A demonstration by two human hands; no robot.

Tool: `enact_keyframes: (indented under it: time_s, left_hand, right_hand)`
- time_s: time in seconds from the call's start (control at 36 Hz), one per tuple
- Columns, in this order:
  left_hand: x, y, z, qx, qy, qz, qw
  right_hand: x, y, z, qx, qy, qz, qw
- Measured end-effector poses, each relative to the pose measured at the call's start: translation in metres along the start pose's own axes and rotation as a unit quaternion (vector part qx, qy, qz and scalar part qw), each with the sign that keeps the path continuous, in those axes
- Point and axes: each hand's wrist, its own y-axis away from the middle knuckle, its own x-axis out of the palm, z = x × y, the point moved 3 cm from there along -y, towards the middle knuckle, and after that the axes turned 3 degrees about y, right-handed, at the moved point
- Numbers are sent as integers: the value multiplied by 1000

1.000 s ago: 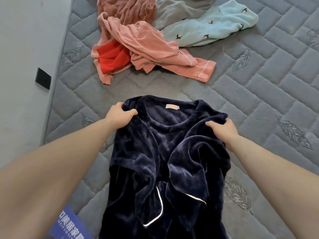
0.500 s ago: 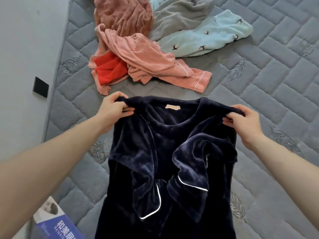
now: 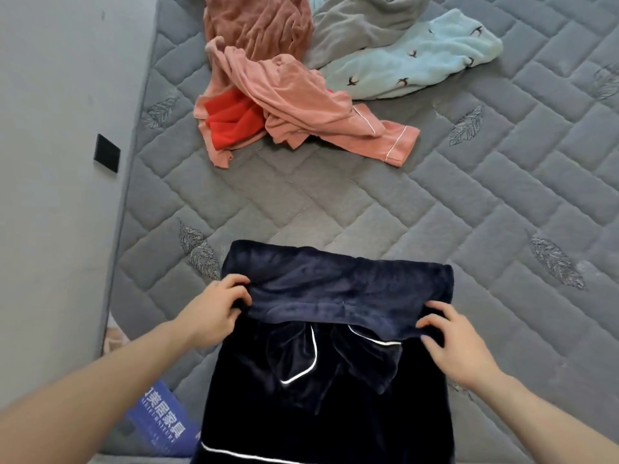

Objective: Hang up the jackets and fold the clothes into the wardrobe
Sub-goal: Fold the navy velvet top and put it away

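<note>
The navy velvet top (image 3: 335, 289), spread flat on the grey mattress (image 3: 502, 202), is pinched at both corners of its turned-over flap by the left hand (image 3: 214, 313) and right hand (image 3: 459, 343), apparently so the fold lands square.

navy top (image 3: 335, 289) collar end now folded toward person, neckline hidden

**Soft, even daylight with wide-angle bending**

The scene is bright and diffuse, with only faint shadows under the pile of clothes (image 3: 301, 85). The mattress (image 3: 469, 212) quilting curves toward the edges. Both forearms look soft, stretched near the lower corners.
</note>
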Motion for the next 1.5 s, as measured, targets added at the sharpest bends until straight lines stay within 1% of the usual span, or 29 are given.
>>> enact_keyframes:
  time_s: [0.06,0.08,0.14,0.22,0.31,0.33,0.39,0.42,0.44,0.5,0.58,0.61,0.64,0.67,0.69,0.75,0.78,0.83,0.89,0.94,1.03,1.08,1.11,1.14,1.19,1.25,1.33,1.42,1.5]
  left_hand:
    - [20,2,-1,-26,-40,65,997]
    - [26,2,-4,-43,-38,78,995]
    - [31,3,-11,-79,-5,65,995]
    - [33,12,-18,-82,16,21,996]
    - [27,31,-21,-93,72,-91,989]
    - [22,38,-22,-110,111,-145,977]
    - [9,52,-27,-145,182,-254,939]
    - [4,58,-29,-157,199,-285,925]
    - [2,62,-32,-171,216,-294,915]
    - [5,70,-32,-204,227,-256,917]
    - [27,76,-28,-234,162,-119,951]
    - [33,76,-26,-242,152,-86,954]
    - [37,76,-25,-253,168,-78,949]
    - [39,76,-25,-259,214,-93,938]
    - [41,75,-24,-263,278,-126,915]
    - [43,80,-23,-283,396,-208,848]
    - [46,85,-23,-305,424,-240,818]
    - [57,101,-19,-367,406,-254,798]
    - [79,120,-10,-423,384,-210,793]
    - [102,141,-6,-472,377,-115,788]
    - [136,175,-1,-509,354,13,785]
    - [149,191,-2,-503,349,59,789]
    - [150,196,-7,-495,354,65,791]
    - [148,198,-13,-488,358,64,794]
    - [138,198,-22,-473,361,27,803]
    - [122,194,-32,-448,359,-26,819]
    - [91,184,-41,-408,353,-86,838]
    - [55,167,-46,-383,373,-108,838]
    - [16,141,-56,-318,424,-131,838]
  right_hand:
    - [16,2,3,19,17,46,999]
    - [21,1,6,29,13,59,998]
    - [24,1,13,60,-11,51,997]
    - [18,6,17,86,-30,1,996]
    - [10,17,14,72,-43,-84,993]
    - [7,22,13,74,-65,-121,988]
    - [-4,34,10,96,-122,-194,969]
    - [-8,40,7,107,-142,-226,958]
    - [-11,45,4,119,-157,-246,949]
    - [-9,55,-2,147,-166,-241,945]
    - [3,62,-5,181,-166,-176,953]
    - [7,63,-4,188,-167,-153,956]
    - [10,63,-2,195,-171,-132,957]
    - [13,64,0,202,-183,-120,955]
    - [16,64,2,208,-204,-120,949]
    - [24,69,2,219,-278,-154,923]
    - [29,72,2,228,-310,-177,906]
    - [41,82,0,276,-332,-190,882]
    - [59,94,-5,332,-323,-129,877]
    - [84,111,-11,369,-307,-41,876]
    - [112,139,-21,398,-227,67,886]
    - [119,152,-20,393,-204,120,888]
    - [120,157,-18,386,-199,135,891]
    - [115,160,-13,383,-202,142,890]
    - [107,164,-11,375,-225,140,888]
    - [92,165,-6,361,-249,124,890]
    - [63,161,5,331,-272,76,900]
    - [33,152,16,322,-326,51,888]
    - [-3,137,30,293,-389,15,873]
